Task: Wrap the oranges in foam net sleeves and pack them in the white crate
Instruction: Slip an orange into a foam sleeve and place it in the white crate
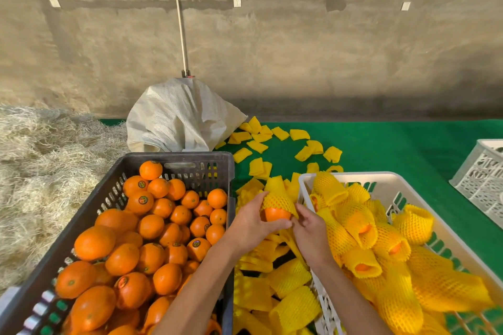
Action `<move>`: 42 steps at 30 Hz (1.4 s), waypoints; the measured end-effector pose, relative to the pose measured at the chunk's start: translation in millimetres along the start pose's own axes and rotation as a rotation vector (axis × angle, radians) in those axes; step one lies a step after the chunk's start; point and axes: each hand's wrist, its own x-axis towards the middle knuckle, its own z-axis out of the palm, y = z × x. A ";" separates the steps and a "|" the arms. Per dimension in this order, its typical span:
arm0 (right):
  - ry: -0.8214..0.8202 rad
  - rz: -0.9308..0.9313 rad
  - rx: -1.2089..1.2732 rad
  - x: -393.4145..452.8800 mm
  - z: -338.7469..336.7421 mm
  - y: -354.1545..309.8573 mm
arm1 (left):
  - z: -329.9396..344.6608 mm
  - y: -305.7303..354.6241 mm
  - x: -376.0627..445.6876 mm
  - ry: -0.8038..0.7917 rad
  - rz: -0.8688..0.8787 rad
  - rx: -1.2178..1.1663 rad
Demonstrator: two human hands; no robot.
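A: Where's the orange (273,214)?
B: Between the crates, left hand (251,221) cupping it, right hand (309,227) pinching the foam sleeve (277,198).
A: Handling?
B: Firm, smooth fruit; soft, stretchy net. Pull by its rim.

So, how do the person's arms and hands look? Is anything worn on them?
Both forearms are bare up to the picture's lower edge; no sleeves show. The left hand and right hand wear no gloves, and I see no rings, watch or bracelet.
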 end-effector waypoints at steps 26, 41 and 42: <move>0.030 -0.083 -0.286 -7.9 7.1 -1.3 | 11.4 1.3 3.1 0.127 0.011 -0.175; -0.007 -0.242 -0.538 -10.2 10.0 -11.7 | 15.6 9.5 -0.4 0.498 0.045 0.029; -0.024 -0.264 -0.581 -9.2 7.5 -11.9 | 14.9 10.3 -0.4 0.487 0.053 0.029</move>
